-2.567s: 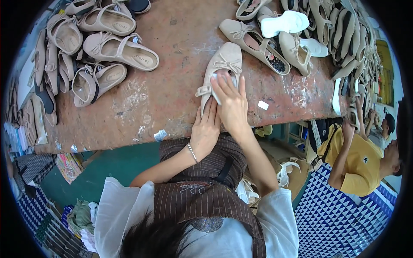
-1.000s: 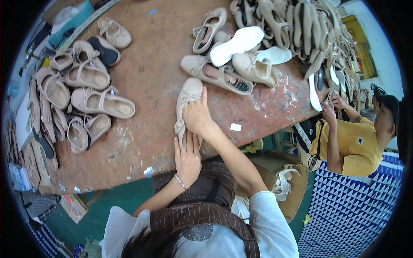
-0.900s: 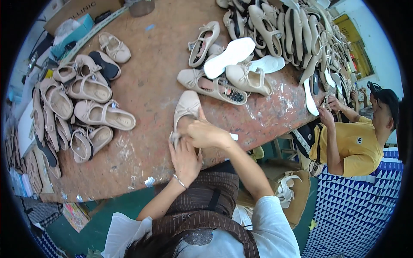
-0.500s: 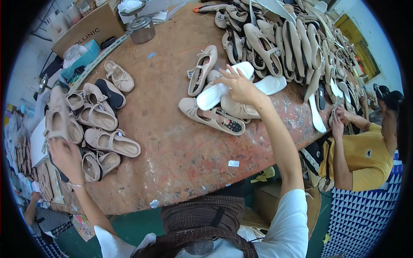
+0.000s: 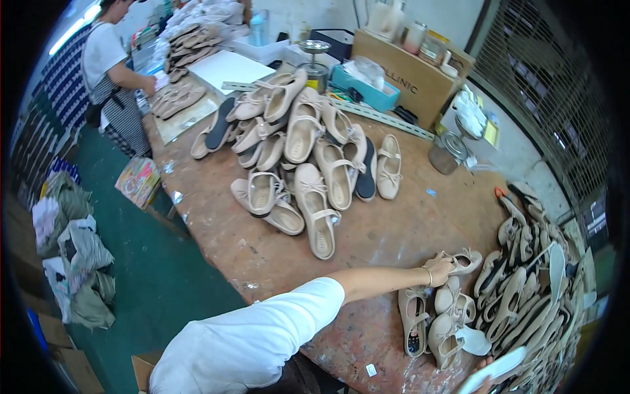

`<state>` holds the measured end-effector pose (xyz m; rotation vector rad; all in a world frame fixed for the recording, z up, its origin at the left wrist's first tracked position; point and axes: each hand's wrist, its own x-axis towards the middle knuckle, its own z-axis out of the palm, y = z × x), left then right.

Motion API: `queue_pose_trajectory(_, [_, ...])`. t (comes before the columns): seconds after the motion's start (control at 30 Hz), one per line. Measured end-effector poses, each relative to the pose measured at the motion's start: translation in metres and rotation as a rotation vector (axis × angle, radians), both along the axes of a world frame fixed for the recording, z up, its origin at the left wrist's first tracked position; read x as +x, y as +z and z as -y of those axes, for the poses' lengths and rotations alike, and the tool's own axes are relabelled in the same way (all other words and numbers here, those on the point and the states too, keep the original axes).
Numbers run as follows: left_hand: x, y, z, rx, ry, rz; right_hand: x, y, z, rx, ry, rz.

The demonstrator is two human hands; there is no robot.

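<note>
My left arm reaches across the table. My left hand (image 5: 439,268) is closed on the heel end of a beige mary-jane shoe (image 5: 467,261) with a bow. Low in the picture, my right hand (image 5: 484,375) shows only some fingertips, against a long white insole (image 5: 504,365) that they grip. Between the hands lie several beige shoes, among them an upright one (image 5: 413,325) with a dark dotted patch inside. Another white insole (image 5: 474,342) rests beside a beige shoe (image 5: 445,345).
A heap of beige shoes (image 5: 302,131) covers the table's far side; another pile (image 5: 525,302) fills its right end. Behind stand a metal canister (image 5: 449,153), a blue box (image 5: 364,88) and a cardboard box (image 5: 394,65). A co-worker (image 5: 108,72) stands far left.
The view has swung left. My left hand has left the shoe heap and now holds a shoe in the small group. My right hand has shifted and grips a white insole.
</note>
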<state>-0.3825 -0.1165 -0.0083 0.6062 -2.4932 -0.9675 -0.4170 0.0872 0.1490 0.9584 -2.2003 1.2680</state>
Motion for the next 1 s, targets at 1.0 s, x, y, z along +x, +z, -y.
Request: queue_pose_trajectory(1.0, [0.424, 0.02, -0.09, 0.407, 0.505, -0.134, 0.289, -0.103, -0.006, 0.424, 0.75, 0.165])
